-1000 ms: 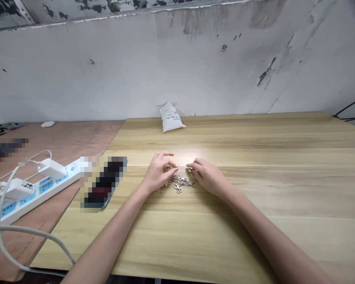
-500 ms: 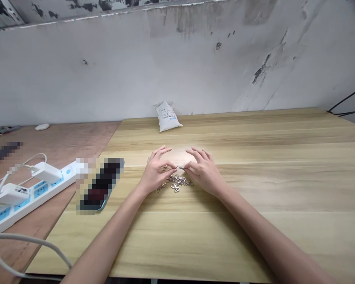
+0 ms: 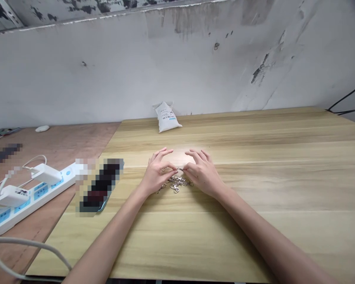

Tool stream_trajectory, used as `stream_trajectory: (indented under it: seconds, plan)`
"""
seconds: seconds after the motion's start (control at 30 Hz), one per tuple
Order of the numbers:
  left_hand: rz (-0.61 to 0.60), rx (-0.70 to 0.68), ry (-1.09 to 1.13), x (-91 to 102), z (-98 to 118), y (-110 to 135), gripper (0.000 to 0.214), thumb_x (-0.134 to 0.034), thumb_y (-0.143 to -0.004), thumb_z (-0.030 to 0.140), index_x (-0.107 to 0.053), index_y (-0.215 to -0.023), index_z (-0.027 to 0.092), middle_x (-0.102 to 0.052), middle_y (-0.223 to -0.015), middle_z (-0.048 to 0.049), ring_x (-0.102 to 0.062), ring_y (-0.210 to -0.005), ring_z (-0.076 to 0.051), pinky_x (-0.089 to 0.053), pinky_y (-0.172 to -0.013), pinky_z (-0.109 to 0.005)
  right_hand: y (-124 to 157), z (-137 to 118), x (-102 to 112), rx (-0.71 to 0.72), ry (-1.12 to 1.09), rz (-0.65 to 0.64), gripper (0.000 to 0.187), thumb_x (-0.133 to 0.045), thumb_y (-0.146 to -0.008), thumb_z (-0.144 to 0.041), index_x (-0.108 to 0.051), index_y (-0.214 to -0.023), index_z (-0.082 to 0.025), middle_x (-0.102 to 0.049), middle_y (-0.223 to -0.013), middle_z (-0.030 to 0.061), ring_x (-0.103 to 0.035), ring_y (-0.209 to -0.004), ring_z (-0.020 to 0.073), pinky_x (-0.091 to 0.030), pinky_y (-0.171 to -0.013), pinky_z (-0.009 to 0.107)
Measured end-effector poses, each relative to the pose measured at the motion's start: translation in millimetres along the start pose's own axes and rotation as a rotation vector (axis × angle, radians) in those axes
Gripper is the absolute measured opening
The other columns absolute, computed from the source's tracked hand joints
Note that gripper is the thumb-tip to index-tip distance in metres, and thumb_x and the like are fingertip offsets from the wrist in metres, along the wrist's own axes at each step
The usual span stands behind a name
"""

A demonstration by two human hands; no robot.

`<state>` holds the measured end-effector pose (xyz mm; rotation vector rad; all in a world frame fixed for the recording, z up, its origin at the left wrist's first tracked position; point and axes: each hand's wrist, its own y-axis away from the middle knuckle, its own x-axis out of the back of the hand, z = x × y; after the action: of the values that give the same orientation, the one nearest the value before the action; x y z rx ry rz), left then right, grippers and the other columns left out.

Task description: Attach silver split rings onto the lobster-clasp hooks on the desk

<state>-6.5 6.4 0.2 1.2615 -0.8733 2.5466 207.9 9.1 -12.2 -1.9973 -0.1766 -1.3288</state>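
Observation:
Between my two hands is a small silver keychain clasp, held just above the tabletop. My left hand pinches its left end with thumb and forefinger, the other fingers raised. On the opposite side, my right hand grips the clasp's right end in the same kind of pinch. Below the fingertips lies a loose pile of silver metal clasps and rings. One ring shows through the gap of my left hand. Fine details of the held piece are too small to make out.
A white labelled packet rests near the wall. Left of my arms lies a pixelated phone on the wooden table. Beyond it, a white power strip carries plugged-in chargers and looping cables.
My fingertips have drawn slightly closer together around the clasp. Otherwise the hands hold nearly the same pose, and the whole view has shifted a little.

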Motion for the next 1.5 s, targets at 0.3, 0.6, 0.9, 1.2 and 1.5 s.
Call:
stream_trajectory:
  seconds: [0.3,0.6,0.9,1.2,1.5]
  plan:
    - [-0.003,0.016,-0.016,-0.3,0.7,0.1,0.009,-0.067,-0.086,0.032,-0.073,-0.081,0.026,-0.052,-0.141,-0.0033,-0.035,-0.139,-0.028,-0.031,-0.112,-0.052,-0.2,-1.8,2.8,0.014,0.001,0.005,0.016,-0.058,-0.091,-0.025,-0.072,-0.084,-0.023,-0.058,-0.130,0.0129,-0.047,-0.128,0.0287,-0.030,-0.109,0.055]
    - [-0.010,0.017,-0.047,-1.8,1.3,1.7,0.008,-0.067,-0.086,0.030,-0.072,-0.081,0.027,-0.053,-0.141,-0.0022,-0.035,-0.139,-0.028,-0.031,-0.112,-0.053,0.2,-6.3,3.5,0.091,0.088,0.020,0.019,-0.056,-0.091,-0.020,-0.071,-0.080,-0.021,-0.056,-0.133,0.0137,-0.042,-0.134,0.0292,-0.028,-0.112,0.056]
    - [-0.024,0.000,-0.153,-4.0,1.6,3.2,0.010,-0.067,-0.086,0.030,-0.069,-0.077,0.025,-0.056,-0.137,-0.0027,-0.036,-0.139,-0.029,-0.019,-0.117,-0.057,1.0,-13.2,4.8,0.227,0.259,-0.004,0.019,-0.053,-0.089,-0.011,-0.068,-0.079,-0.018,-0.054,-0.138,0.0161,-0.038,-0.138,0.0313,-0.025,-0.114,0.058]
    - [-0.051,-0.102,-0.188,-2.9,-2.4,2.4,0.008,-0.066,-0.088,0.031,-0.073,-0.089,0.029,-0.053,-0.141,-0.0026,-0.035,-0.139,-0.029,-0.033,-0.108,-0.050,0.5,-2.7,1.5,0.229,0.200,-0.016,0.011,-0.059,-0.085,-0.013,-0.067,-0.080,-0.018,-0.052,-0.140,0.0175,-0.038,-0.139,0.0317,-0.024,-0.114,0.058]
    - [-0.047,-0.202,-0.217,7.3,-1.1,-0.7,0.009,-0.068,-0.086,0.029,-0.074,-0.080,0.029,-0.055,-0.139,-0.0016,-0.037,-0.139,-0.028,-0.032,-0.109,-0.052,0.0,-0.2,6.4,0.216,0.178,0.050,0.015,-0.055,-0.088,-0.013,-0.068,-0.084,-0.021,-0.057,-0.131,0.0138,-0.040,-0.137,0.0286,-0.021,-0.115,0.056]
